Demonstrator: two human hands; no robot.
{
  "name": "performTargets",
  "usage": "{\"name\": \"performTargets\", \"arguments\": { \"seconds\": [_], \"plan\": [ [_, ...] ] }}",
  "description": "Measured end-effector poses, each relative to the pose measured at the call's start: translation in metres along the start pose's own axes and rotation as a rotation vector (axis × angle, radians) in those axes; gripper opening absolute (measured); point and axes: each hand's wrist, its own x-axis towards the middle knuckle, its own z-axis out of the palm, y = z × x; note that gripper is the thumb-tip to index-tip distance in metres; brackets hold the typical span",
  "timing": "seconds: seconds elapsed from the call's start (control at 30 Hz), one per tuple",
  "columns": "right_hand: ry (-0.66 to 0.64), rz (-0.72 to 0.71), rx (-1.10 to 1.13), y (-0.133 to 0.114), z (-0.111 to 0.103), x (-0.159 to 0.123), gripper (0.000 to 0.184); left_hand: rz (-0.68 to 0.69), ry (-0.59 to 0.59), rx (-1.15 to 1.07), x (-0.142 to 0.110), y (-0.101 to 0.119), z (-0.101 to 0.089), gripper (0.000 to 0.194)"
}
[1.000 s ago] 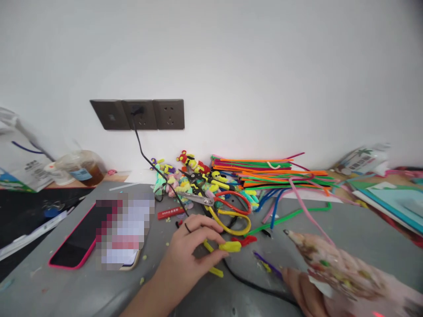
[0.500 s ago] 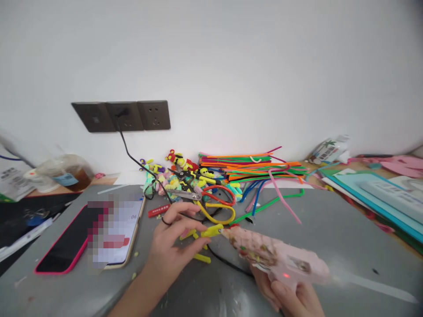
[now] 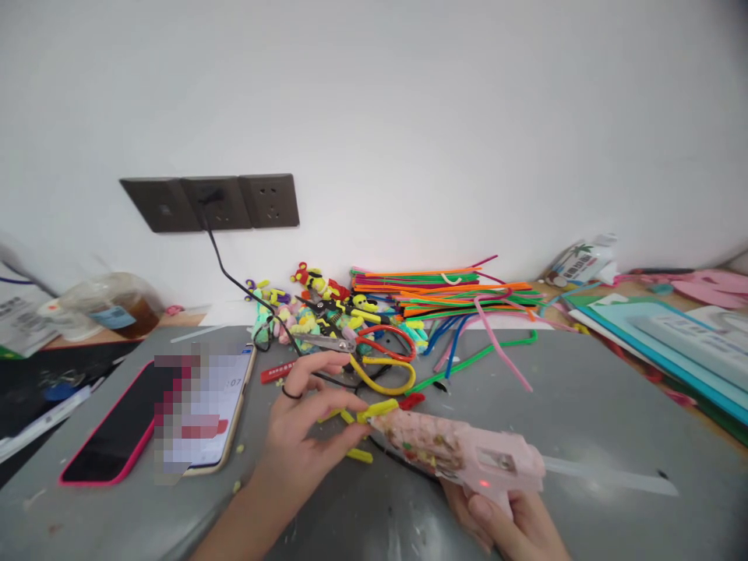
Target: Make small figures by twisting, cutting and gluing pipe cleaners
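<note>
My left hand (image 3: 312,417) pinches a short folded yellow pipe cleaner (image 3: 382,408) between thumb and fingertips. My right hand (image 3: 506,520) is wrapped round the handle of a pink glue gun (image 3: 461,452), whose red light is lit and which has a clear glue stick (image 3: 608,473) poking out of its back. The gun's nozzle is at the yellow piece, close to my left fingertips; whether it touches cannot be made out. Cut yellow pipe cleaner pieces (image 3: 359,454) lie on the table behind my left hand, and a red piece (image 3: 412,401) lies just beyond the gun.
Scissors with red and yellow handles (image 3: 386,374) lie ahead of my hands, before small pipe cleaner figures (image 3: 319,284) and bundled pipe cleaners (image 3: 461,296). Two phones (image 3: 111,436) rest at left. A black cord (image 3: 219,261) hangs from the wall socket (image 3: 269,201). Blue folders (image 3: 660,351) lie at right.
The glue gun has moved left, its nozzle going from the yellow piece's far end towards my left fingertips. The red piece behind it shows more fully. My left hand has barely moved.
</note>
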Motion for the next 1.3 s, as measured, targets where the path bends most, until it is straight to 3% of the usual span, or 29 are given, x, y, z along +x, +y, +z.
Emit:
{"name": "performTargets", "arguments": {
  "seconds": [0.43, 0.87, 1.13, 1.3],
  "plan": [
    [-0.041, 0.04, -0.069, 0.001, -0.006, 0.0, 0.062, 0.004, -0.013, 0.01, -0.001, -0.001, 0.0, 0.003],
    [-0.034, 0.047, -0.098, 0.003, -0.013, 0.001, 0.052, -0.017, 0.014, -0.021, -0.002, 0.0, 0.001, 0.003],
    [0.017, 0.048, 0.097, -0.003, -0.001, -0.001, 0.051, 0.003, 0.017, -0.006, -0.001, 0.0, -0.001, 0.004],
    [0.004, 0.036, 0.109, 0.0, 0.0, -0.001, 0.049, 0.013, 0.019, 0.021, 0.0, 0.0, -0.003, 0.004]
  ]
}}
